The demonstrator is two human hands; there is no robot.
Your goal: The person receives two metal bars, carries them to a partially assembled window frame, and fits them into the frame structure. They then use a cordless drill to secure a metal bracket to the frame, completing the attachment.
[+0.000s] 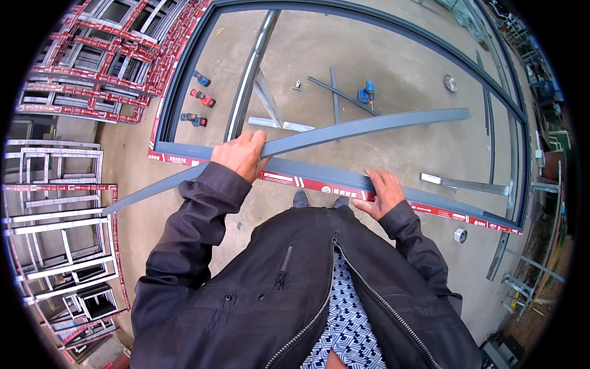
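Note:
My left hand grips a long grey metal strip that runs from the lower left up to the right, above the floor. A large grey window frame lies flat on the concrete, its near rail edged with red protective tape. My right hand rests flat on that near rail, fingers spread, holding nothing. My dark jacket fills the lower middle of the view.
Inside the frame lie loose metal bars, a blue drill, and red and blue power tools. Stacked taped frames sit at the upper left and more frames at the left. A small round part lies right.

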